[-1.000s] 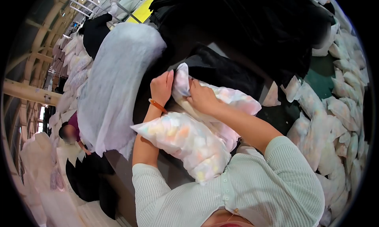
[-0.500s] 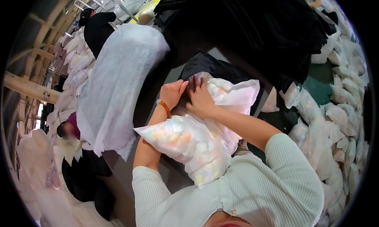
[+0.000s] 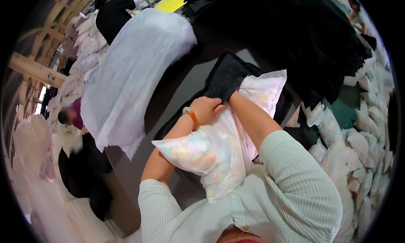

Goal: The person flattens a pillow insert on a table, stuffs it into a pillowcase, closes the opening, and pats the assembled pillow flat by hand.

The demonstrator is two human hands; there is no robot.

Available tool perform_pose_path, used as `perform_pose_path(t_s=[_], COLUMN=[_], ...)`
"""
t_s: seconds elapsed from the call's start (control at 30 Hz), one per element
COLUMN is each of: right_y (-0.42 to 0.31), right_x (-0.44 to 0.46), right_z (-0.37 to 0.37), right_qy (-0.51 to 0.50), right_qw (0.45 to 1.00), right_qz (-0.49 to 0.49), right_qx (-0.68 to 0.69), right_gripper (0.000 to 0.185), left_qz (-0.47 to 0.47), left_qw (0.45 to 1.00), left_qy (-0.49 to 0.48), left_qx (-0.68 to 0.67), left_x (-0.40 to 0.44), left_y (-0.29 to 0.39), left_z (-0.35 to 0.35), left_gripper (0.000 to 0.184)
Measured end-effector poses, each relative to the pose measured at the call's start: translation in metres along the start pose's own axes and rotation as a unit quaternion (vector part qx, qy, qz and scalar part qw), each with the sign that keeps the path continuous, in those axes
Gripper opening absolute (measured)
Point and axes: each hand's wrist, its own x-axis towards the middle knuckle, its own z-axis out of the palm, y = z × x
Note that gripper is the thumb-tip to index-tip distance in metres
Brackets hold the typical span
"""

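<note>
A white, see-through pillow insert (image 3: 215,152) stuffed with pastel-coloured pieces leans against my front, and its upper corner (image 3: 265,89) spreads to the right. Beyond it lies a black fabric cover (image 3: 228,76), partly over the insert's top. My left hand (image 3: 206,111), with an orange bangle at the wrist, is closed, its fingers curled on the cover's near edge. My right hand (image 3: 234,97) reaches in under the black fabric; its fingers are hidden, so what they hold does not show.
A white fleecy pile (image 3: 130,74) stands at the left, a tall black fabric stack (image 3: 291,36) at the back right. Filled white bags (image 3: 333,124) heap along the right. One person in black (image 3: 113,19) stands at back left, another in purple (image 3: 76,114) at far left.
My right hand has gone from the insert's top in under the black fabric. The cover now stretches nearer over the insert, and my left hand has moved slightly down and right onto its edge.
</note>
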Motion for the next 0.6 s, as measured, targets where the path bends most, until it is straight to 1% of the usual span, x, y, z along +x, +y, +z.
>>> perform_pose_path(t_s=[0.07, 0.13, 0.2, 0.23, 0.27, 0.3, 0.33, 0.37, 0.4, 0.43, 0.47, 0.5, 0.53, 0.57, 0.6], right_y=[0.005, 0.014, 0.028, 0.03, 0.018, 0.006, 0.018, 0.01, 0.013, 0.013, -0.01, -0.03, -0.04, -0.076, -0.092], right_x=[0.001, 0.001, -0.014, -0.017, -0.029, -0.044, -0.051, -0.064, -0.078, -0.088, -0.091, -0.102, -0.103, -0.1, -0.114], right_z=[-0.001, -0.002, -0.005, -0.008, -0.025, -0.045, -0.031, -0.046, -0.047, -0.06, -0.104, -0.139, -0.156, -0.185, -0.192], right_qy=[0.0, -0.009, -0.023, -0.024, -0.05, -0.07, -0.009, -0.056, 0.0, -0.049, -0.198, -0.159, -0.223, -0.407, -0.352], right_qw=[1.0, 0.999, 0.996, 0.992, 0.99, 0.987, 0.978, 0.978, 0.975, 0.971, 0.942, 0.921, 0.895, 0.892, 0.903], right_qz=[-0.018, -0.043, -0.084, -0.116, -0.129, -0.143, -0.191, -0.174, -0.202, -0.235, -0.251, -0.319, -0.356, -0.194, -0.199], right_qx=[0.011, 0.019, 0.027, 0.037, 0.025, 0.012, 0.086, 0.1, 0.095, 0.018, -0.104, -0.155, -0.149, -0.035, 0.149], right_gripper=[0.056, 0.054, 0.053, 0.052, 0.053, 0.054, 0.057, 0.052, 0.045, 0.037, 0.03, 0.028, 0.027, 0.033, 0.043], left_qz=[-0.148, -0.268, -0.39, -0.459, -0.526, -0.517, -0.505, -0.491, -0.468, -0.437, -0.401, -0.378, -0.352, -0.237, -0.118], left_qw=[0.989, 0.963, 0.918, 0.887, 0.85, 0.855, 0.858, 0.857, 0.855, 0.852, 0.845, 0.839, 0.832, 0.833, 0.819], left_qy=[0.004, 0.005, -0.01, -0.01, -0.01, 0.036, 0.081, 0.144, 0.208, 0.271, 0.332, 0.369, 0.405, 0.452, 0.485], left_qx=[0.004, 0.019, 0.077, 0.048, 0.02, -0.012, -0.044, -0.065, -0.084, -0.103, -0.122, -0.131, -0.139, -0.213, -0.283], left_x=[-0.023, -0.059, -0.113, -0.131, -0.154, -0.183, -0.212, -0.225, -0.23, -0.226, -0.219, -0.211, -0.202, -0.195, -0.189], left_y=[-0.013, -0.033, -0.066, -0.053, -0.037, -0.051, -0.064, -0.061, -0.058, -0.056, -0.055, -0.06, -0.064, -0.066, -0.069], left_z=[-0.02, -0.043, -0.037, -0.035, -0.034, -0.003, 0.027, 0.044, 0.058, 0.069, 0.078, 0.081, 0.084, 0.087, 0.092], left_gripper=[0.019, 0.022, 0.017, 0.019, 0.02, 0.024, 0.028, 0.026, 0.025, 0.025, 0.025, 0.025, 0.026, 0.026, 0.026])
